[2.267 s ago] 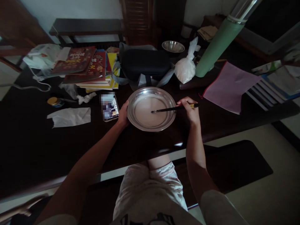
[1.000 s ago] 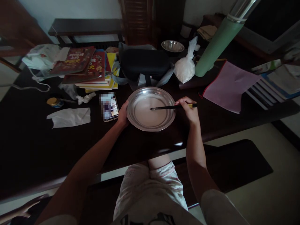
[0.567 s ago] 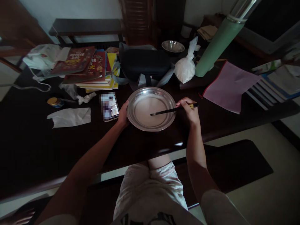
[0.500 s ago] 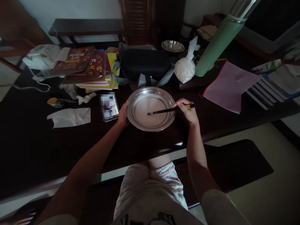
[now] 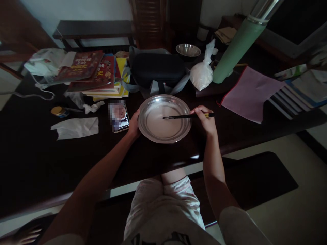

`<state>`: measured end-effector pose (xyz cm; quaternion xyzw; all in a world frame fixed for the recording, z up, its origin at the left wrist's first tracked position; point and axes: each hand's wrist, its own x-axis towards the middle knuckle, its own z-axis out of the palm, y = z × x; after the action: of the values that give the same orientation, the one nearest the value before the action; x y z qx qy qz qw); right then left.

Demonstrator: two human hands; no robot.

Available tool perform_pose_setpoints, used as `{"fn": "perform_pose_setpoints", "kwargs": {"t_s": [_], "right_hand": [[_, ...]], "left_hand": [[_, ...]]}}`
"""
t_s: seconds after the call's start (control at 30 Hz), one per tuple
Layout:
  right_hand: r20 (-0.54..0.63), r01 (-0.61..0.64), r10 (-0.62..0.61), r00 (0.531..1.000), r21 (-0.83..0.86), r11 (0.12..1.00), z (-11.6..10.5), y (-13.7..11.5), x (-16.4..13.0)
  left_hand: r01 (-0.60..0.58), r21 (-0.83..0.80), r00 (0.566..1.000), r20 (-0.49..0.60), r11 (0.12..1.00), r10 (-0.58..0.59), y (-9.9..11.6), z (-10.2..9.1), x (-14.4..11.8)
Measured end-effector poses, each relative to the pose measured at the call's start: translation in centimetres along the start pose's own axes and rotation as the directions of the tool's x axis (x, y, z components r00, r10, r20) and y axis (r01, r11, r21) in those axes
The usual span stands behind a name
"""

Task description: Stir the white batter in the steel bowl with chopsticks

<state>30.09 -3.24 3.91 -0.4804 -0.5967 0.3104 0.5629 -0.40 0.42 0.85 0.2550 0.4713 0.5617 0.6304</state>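
A round metal basin [image 5: 145, 130] stands near the front edge of the dark table, with a whitish liquid [image 5: 160, 127] in its bottom. My left hand [image 5: 134, 124] grips the basin's left rim, the thumb over the edge and the other fingers hidden beneath. Black chopsticks [image 5: 180, 116] with gold bands near the top lie in the closed fingers of my right hand [image 5: 205, 119], at the basin's right rim. They reach nearly level across the basin, and their tips touch the liquid near its middle. A phone [image 5: 120, 116] with a lit screen lies just left of my left hand.
Behind the basin sit a black case [image 5: 158, 69], a tied bag of white powder [image 5: 201, 76] and a tall green flask [image 5: 237, 51]. Books [image 5: 89, 73], a small jar [image 5: 59, 111] and paper [image 5: 76, 128] lie left. A pink mesh pouch [image 5: 252, 93] lies right.
The chopstick tips have moved slightly up and right within the basin, and my right hand has shifted a little. The phone's picture has changed. My left hand stays on the rim.
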Motion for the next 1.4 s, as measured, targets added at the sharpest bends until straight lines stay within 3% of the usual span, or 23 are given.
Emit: {"fn": "perform_pose_setpoints", "kwargs": {"t_s": [0.07, 0.23, 0.4, 0.57, 0.73, 0.9, 1.07, 1.2, 1.4], "right_hand": [[-0.047, -0.024, 0.025, 0.999, 0.021, 0.999, -0.06, 0.00, -0.04], [0.084, 0.000, 0.003, 0.996, -0.030, 1.000, 0.01, -0.15, 0.01], [-0.037, -0.028, 0.028, 0.999, -0.015, 0.999, -0.08, -0.13, -0.01], [0.087, 0.000, 0.002, 0.996, -0.033, 0.999, 0.06, -0.28, -0.01], [-0.024, -0.045, 0.045, 0.999, 0.017, 0.999, -0.03, -0.20, -0.07], [0.086, -0.013, 0.014, 0.996, -0.019, 1.000, 0.07, -0.18, -0.02], [-0.022, -0.042, 0.042, 0.999, 0.014, 0.999, 0.03, -0.26, -0.07], [0.094, -0.038, 0.039, 0.995, -0.008, 0.999, 0.11, -0.37, -0.03], [-0.049, -0.046, 0.046, 0.998, 0.005, 0.999, -0.03, -0.15, -0.06]], "left_hand": [[0.008, 0.011, 1.000, -0.006, 1.000, -0.007, 0.12, 0.10, -0.11], [0.004, 0.022, 0.999, -0.041, 1.000, -0.003, 0.11, 0.19, -0.13], [-0.011, 0.041, 0.999, -0.040, 0.999, 0.012, -0.08, 0.10, 0.02], [-0.015, 0.038, 0.999, -0.035, 0.999, 0.016, -0.31, -0.09, 0.20], [-0.014, 0.029, 1.000, -0.026, 0.999, 0.015, -0.28, -0.14, 0.17], [0.001, 0.029, 0.999, -0.052, 1.000, 0.000, -0.13, -0.01, 0.09], [0.015, 0.012, 0.997, -0.070, 1.000, -0.014, -0.05, 0.16, -0.03], [-0.020, 0.022, 0.999, -0.032, 1.000, 0.021, -0.07, 0.12, -0.04], [-0.024, 0.036, 0.999, -0.025, 0.999, 0.025, -0.09, -0.05, 0.00]]}}
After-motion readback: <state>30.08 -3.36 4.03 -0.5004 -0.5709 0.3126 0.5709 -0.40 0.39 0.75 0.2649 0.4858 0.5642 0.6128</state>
